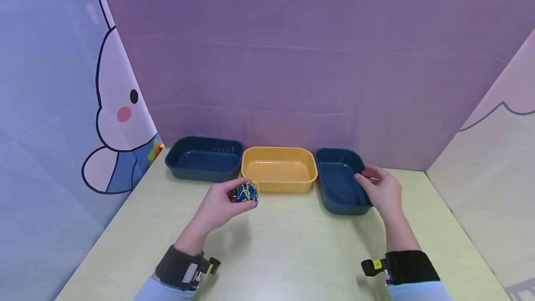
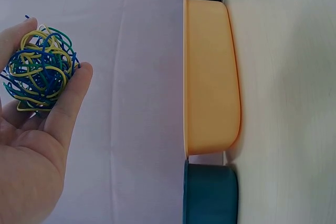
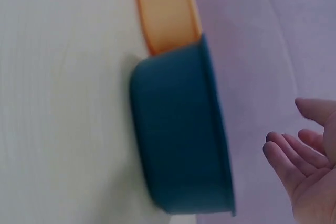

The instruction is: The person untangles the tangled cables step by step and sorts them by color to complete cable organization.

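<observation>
My left hand (image 1: 218, 206) grips a tangled ball of wires (image 1: 246, 192) in blue, yellow and green, pinched between thumb and fingers in front of the yellow bin (image 1: 279, 186). In the left wrist view the wire ball (image 2: 42, 72) rests against the fingers, with loose ends sticking out. My right hand (image 1: 384, 193) hovers at the right-hand edge of the right dark blue bin (image 1: 340, 175). The right wrist view shows that hand's fingers (image 3: 286, 163) loosely bent and the thumb apart from them, with nothing held.
Another dark blue bin (image 1: 205, 173) stands to the left of the yellow one, so three bins line the back of the pale table (image 1: 284, 245). A purple cloth (image 1: 267, 59) hangs behind them. Printed cloths flank the table, a cartoon figure (image 1: 125, 87) on the left one.
</observation>
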Demonstrator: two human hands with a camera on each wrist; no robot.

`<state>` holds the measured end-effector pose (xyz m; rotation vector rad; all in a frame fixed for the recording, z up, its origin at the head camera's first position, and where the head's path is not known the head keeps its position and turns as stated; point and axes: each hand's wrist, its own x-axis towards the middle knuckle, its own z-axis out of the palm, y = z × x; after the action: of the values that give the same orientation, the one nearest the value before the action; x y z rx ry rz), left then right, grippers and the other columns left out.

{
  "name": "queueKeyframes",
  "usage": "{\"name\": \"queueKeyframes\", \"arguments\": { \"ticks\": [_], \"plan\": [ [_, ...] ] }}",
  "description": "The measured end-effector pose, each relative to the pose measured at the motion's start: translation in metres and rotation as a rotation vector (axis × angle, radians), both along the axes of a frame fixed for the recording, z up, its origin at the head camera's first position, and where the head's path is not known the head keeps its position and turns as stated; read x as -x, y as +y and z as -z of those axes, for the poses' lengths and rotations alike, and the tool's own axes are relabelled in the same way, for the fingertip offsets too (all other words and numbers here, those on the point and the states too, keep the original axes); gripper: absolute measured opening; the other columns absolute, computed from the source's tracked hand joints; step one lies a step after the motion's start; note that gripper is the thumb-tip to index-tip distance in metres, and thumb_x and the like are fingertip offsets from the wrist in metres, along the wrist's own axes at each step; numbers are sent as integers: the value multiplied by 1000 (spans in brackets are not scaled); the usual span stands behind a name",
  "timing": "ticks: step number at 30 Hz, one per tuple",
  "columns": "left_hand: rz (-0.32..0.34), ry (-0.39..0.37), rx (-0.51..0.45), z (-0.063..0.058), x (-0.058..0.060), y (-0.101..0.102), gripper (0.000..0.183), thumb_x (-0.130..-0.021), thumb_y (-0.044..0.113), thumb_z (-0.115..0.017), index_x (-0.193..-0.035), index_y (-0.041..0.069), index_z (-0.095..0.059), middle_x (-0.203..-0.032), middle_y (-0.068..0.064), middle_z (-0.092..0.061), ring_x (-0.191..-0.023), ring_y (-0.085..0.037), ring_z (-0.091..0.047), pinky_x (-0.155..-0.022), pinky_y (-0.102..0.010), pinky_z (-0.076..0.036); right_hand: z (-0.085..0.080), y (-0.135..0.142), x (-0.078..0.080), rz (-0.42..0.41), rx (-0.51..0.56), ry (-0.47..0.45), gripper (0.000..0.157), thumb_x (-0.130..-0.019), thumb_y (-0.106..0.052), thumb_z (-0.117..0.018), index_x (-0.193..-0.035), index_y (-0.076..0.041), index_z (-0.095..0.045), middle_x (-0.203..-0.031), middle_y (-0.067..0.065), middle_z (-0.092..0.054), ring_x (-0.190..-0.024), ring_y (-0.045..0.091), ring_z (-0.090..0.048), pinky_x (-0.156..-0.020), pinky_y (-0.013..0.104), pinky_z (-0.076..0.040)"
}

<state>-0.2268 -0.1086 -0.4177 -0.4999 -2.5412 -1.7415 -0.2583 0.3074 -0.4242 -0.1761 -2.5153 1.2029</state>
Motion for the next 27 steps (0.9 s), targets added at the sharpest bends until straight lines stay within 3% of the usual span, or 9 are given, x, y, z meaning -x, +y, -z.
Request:
{"name": "queueKeyframes", "arguments": {
  "ticks": [3,9,17,27],
  "plan": [
    [1,0,3,0,0,0,61,-73,34,-84,-127,19,-61,-113,-5,-62,-87,-17,-63,-71,-30,-57,-7,-8,-10,-55,50,40,60,-86,-48,-67,-131,-11,-55,-121,8,-61,-105,19,-59,-86,35,-52],
    [12,1,-8,-2,-2,0,61,-72,32,-85,-127,18,-61,-112,-5,-63,-86,-18,-63,-70,-30,-57,-15,-23,-31,-152,149,136,53,-85,-39,-72,-127,-9,-58,-120,8,-62,-103,13,-60,-80,15,-49],
    [45,11,-5,-3,-6,0,58,-72,33,-85,-125,26,-61,-109,-3,-63,-85,-18,-63,-71,-32,-57,-9,-37,-60,-188,219,165,44,-85,-25,-74,-123,-8,-60,-116,8,-64,-100,14,-61,-80,13,-49],
    [107,5,-34,-1,-9,-2,57,-73,29,-84,-124,28,-58,-108,-1,-63,-83,-19,-64,-69,-33,-58,-28,-59,-82,-234,185,179,35,-87,-12,-71,-117,3,-61,-111,17,-65,-97,21,-63,-79,14,-50]
  ]
}}
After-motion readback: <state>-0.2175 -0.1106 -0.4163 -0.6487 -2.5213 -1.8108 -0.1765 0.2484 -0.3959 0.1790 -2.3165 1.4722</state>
